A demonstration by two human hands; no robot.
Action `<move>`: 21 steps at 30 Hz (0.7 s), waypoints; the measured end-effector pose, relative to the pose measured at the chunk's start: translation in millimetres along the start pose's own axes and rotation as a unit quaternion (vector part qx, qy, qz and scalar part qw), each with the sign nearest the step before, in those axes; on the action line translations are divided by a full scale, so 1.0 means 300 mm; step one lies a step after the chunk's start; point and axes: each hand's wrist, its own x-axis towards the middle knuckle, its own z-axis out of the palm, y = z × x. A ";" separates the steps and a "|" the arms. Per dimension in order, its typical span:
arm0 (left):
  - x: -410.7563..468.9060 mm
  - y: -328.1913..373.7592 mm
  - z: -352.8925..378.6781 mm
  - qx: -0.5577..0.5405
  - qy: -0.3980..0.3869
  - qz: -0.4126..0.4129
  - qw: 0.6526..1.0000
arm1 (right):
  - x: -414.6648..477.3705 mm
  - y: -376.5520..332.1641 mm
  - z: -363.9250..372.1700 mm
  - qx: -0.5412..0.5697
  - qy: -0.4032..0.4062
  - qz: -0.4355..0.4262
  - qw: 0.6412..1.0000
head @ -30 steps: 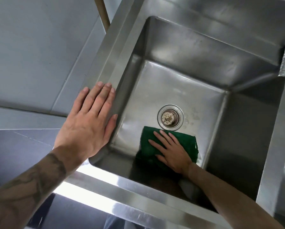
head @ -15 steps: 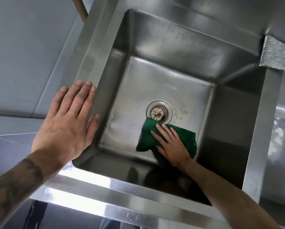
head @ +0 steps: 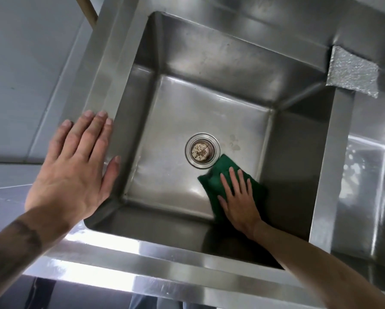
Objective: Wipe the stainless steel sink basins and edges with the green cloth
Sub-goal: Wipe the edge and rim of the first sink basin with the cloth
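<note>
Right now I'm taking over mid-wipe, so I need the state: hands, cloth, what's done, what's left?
Left hand: open, flat on the sink's left rim.
Right hand: open, pressing the green cloth on the basin floor, beside the drain, to its near right.
Done: unclear how much of the floor is wiped.
Left: marks beside the drain, walls, edges, the second basin at right.

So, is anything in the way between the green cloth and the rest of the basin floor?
Nothing loose shows. Only the drain strainer sits just up-left of the green cloth, which the right hand presses flat on the basin floor.
</note>
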 end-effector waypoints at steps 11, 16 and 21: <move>0.005 0.000 0.002 -0.016 0.012 0.003 1.000 | 0.031 -0.056 -0.017 -0.045 -0.031 -0.216 0.975; 0.006 0.000 0.017 -0.038 0.009 -0.006 0.999 | -0.046 0.009 -0.013 0.023 -0.038 0.001 0.999; 0.009 0.000 0.017 -0.043 0.009 -0.005 0.999 | -0.006 -0.004 -0.024 0.059 -0.036 0.088 0.994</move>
